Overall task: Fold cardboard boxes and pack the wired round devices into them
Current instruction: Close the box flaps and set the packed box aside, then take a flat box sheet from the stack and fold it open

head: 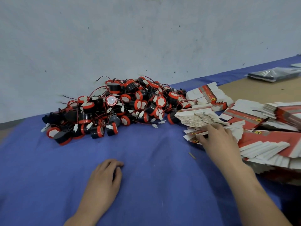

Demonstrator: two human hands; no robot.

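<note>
1. Bench cover. A blue cloth (146, 160) is spread over the bench from the near edge to the far edge. All task items lie on it or at its right side.

2. Left grip (104, 178). It rests palm down on the cloth close to the near edge. The fingers are loosely curled and hold nothing.

3. Right grip (218, 141). It reaches to the right side of the bench and lies palm down on the flat boxes (260, 147). The thumb touches the nearest box. The fingertips touch the near edge of a fanned stack (200, 116). Whether the grip holds a box or only presses on it cannot be told.

4. Boxes. The boxes are red and white printed cardboard. All visible boxes lie flat, in overlapping stacks with the white flaps outward. The stacks run from the near right corner toward the far edge. A further stack (210, 95) lies behind the fanned one.

5. Round devices (123, 108). They lie loose in one heap on the cloth, at the far edge against the wall (146, 38) and just left of the box stacks. Each unit is black with a red band, thin red and black wires and a white plug. The right end of the heap touches the fanned stack.

6. Far right corner. The bare brown bench (254, 88) shows beyond the cloth. A wrapped dark packet (273, 74) lies on it; its contents cannot be told.
</note>
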